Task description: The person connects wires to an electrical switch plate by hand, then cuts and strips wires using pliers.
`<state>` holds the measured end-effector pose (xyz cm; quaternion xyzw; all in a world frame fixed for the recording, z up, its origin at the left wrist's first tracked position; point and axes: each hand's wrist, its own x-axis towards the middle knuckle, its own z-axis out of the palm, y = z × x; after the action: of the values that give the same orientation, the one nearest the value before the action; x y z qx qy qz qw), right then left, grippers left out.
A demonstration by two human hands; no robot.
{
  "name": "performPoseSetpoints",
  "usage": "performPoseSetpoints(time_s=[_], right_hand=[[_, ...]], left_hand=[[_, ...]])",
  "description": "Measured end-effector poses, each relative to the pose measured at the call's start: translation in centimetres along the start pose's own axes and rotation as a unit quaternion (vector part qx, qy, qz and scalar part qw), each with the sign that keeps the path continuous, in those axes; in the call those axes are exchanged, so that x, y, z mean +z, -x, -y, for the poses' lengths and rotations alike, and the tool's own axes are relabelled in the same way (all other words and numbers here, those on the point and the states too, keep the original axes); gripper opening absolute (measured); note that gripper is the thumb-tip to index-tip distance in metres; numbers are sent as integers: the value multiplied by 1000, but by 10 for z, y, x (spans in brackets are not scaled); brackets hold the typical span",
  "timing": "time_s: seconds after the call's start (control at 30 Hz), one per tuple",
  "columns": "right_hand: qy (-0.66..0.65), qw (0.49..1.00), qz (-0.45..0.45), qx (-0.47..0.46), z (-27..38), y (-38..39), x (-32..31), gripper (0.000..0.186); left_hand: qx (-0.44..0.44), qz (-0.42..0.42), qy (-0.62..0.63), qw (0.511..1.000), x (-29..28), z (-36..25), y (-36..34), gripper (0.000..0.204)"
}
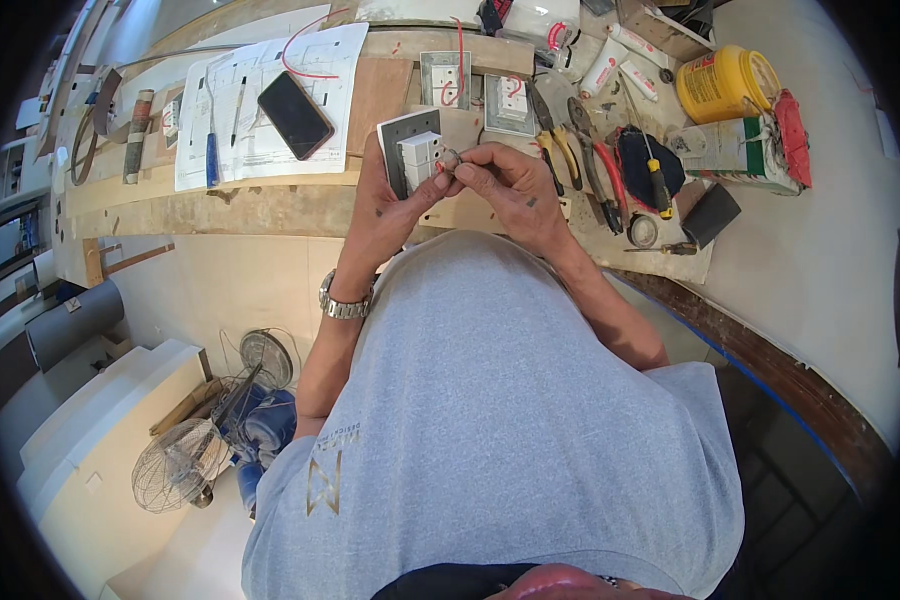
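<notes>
My left hand point(383, 208) is closed round the edge of a wall socket plate point(410, 126), held up above the bench edge with its back showing. White modules point(417, 154) stand out from the plate's grey back. My right hand point(518, 195) pinches a short looped wire point(454, 158) at the side of these modules; a bit of red shows there, and the fingertips partly hide it. Both thumbs nearly meet at that spot. Two similar plates lie beyond my hands: one with a red wire point(446, 78), and another plate point(510, 104) to its right.
Right of my hands lie pliers point(555, 130), red-handled cutters point(607, 170), a yellow-black screwdriver point(659, 185), a tape roll point(643, 232) and a yellow tub point(727, 84). Leftward, a phone point(296, 115) and blue screwdriver point(212, 160) rest on a drawing sheet point(192, 120). A fan point(180, 465) stands low left.
</notes>
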<state>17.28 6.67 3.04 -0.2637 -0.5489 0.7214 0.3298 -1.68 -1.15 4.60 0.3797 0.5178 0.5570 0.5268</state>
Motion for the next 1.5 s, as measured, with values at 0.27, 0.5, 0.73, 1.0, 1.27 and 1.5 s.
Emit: performPoseSetpoints(time_s=[0.27, 0.5, 0.73, 1.0, 1.27, 1.5], right_hand=[[66, 997, -31, 18, 13, -1, 9, 24], [248, 962, -73, -86, 13, -4, 10, 18], [186, 979, -86, -8, 10, -2, 8, 18], [179, 979, -77, -59, 4, -4, 6, 19], [98, 993, -69, 12, 19, -2, 3, 20], [-121, 986, -62, 91, 15, -2, -4, 16]], left_hand=[[7, -6, -1, 1000, 2, -3, 0, 61], [-24, -14, 12, 1000, 9, -8, 1, 58], [-73, -41, 205, 975, 7, -7, 2, 59], [-85, -24, 243, 966, 0, -1, 1, 57], [-103, 19, 327, 939, -3, -5, -1, 54], [-95, -35, 245, 964, -8, 14, -3, 49]])
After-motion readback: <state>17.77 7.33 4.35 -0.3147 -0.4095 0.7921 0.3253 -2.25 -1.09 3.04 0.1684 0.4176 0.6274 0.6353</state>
